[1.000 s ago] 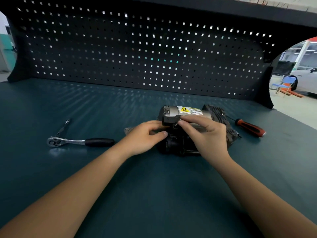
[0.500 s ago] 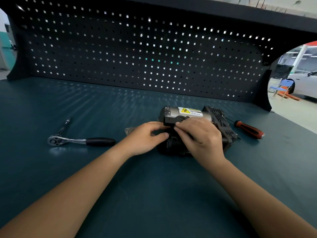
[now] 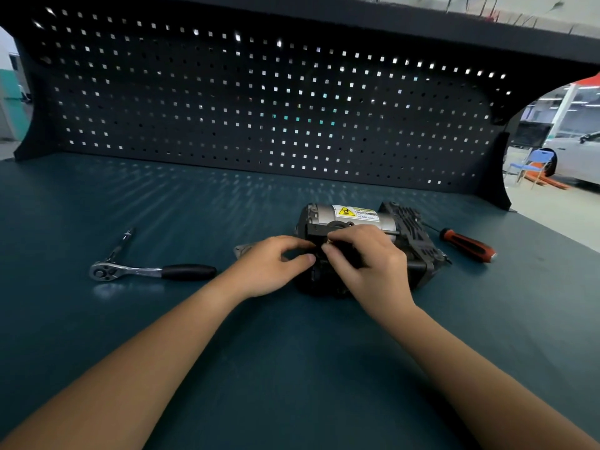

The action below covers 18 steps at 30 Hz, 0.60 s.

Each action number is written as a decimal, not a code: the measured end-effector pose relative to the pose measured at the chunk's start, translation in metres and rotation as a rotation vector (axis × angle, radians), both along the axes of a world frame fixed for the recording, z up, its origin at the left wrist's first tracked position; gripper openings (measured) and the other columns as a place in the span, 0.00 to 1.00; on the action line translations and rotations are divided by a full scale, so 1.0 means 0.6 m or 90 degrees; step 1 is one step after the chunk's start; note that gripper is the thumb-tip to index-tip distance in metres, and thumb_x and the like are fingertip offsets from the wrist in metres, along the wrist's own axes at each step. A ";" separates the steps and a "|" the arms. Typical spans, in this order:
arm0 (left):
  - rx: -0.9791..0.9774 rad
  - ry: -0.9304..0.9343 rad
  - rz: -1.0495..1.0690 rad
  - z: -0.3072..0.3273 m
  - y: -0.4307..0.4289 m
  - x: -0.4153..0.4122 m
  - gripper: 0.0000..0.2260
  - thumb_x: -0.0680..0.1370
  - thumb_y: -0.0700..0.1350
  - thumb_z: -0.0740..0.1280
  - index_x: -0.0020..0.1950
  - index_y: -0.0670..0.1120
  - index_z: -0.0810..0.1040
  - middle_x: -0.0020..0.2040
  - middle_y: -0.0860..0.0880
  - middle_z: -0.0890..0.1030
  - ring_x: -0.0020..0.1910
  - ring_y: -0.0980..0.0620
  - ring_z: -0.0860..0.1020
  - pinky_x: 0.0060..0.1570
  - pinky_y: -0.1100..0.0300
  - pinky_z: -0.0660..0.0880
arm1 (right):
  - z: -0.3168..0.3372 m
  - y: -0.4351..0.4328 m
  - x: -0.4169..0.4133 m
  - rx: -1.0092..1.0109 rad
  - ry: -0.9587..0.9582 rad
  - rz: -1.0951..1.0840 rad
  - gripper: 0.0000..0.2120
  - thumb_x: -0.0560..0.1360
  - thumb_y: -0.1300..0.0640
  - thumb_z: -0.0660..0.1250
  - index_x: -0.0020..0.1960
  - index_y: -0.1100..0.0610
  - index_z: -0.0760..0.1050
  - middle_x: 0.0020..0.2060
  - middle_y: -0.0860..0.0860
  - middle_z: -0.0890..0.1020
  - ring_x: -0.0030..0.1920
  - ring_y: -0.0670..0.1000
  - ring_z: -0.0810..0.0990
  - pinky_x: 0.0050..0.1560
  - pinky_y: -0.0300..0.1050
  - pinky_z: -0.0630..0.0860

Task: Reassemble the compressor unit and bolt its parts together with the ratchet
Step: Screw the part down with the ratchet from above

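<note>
Right of centre on the dark teal worktop (image 3: 292, 368) lies the silver-and-black compressor unit (image 3: 324, 213). The left hand (image 3: 269, 271) grips its left end with curled fingers, and the right hand (image 3: 373, 267) pinches at its dark front. The chrome, black-handled ratchet (image 3: 146, 271) lies well apart at middle left.

A dark teal matte workbench top (image 3: 97, 336) runs back to a black perforated metal pegboard (image 3: 259, 102), light glinting through its square holes, beneath a black overhead shelf (image 3: 357, 14), while past the right end stand a pale floor (image 3: 552, 219), a blue chair (image 3: 537, 159) and a white car (image 3: 578, 157).
</note>
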<state>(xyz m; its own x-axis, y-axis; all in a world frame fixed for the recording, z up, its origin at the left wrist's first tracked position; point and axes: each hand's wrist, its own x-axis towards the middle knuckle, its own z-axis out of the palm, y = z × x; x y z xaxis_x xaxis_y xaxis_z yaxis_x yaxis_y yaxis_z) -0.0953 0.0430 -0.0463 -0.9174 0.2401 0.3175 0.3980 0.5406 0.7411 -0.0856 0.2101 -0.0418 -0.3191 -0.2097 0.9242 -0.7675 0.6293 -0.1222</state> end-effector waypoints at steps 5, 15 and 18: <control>0.011 -0.036 0.001 0.002 0.000 -0.001 0.11 0.78 0.45 0.65 0.59 0.50 0.79 0.52 0.56 0.81 0.52 0.59 0.78 0.60 0.59 0.71 | -0.004 0.000 0.000 -0.025 -0.043 0.010 0.13 0.66 0.63 0.72 0.51 0.64 0.78 0.37 0.53 0.81 0.43 0.47 0.74 0.47 0.31 0.68; -0.400 -0.016 0.286 0.011 -0.156 0.052 0.18 0.76 0.56 0.64 0.65 0.55 0.73 0.64 0.57 0.74 0.64 0.54 0.71 0.63 0.54 0.67 | 0.003 0.015 0.002 -0.034 -0.155 0.070 0.24 0.68 0.56 0.69 0.62 0.60 0.72 0.43 0.43 0.75 0.47 0.42 0.74 0.52 0.25 0.66; -0.487 -0.105 0.300 -0.010 -0.222 0.081 0.20 0.75 0.59 0.65 0.66 0.61 0.68 0.64 0.63 0.71 0.65 0.58 0.69 0.64 0.55 0.61 | 0.003 0.019 0.002 -0.047 -0.169 0.086 0.23 0.70 0.55 0.68 0.63 0.59 0.71 0.45 0.42 0.76 0.48 0.40 0.74 0.53 0.23 0.65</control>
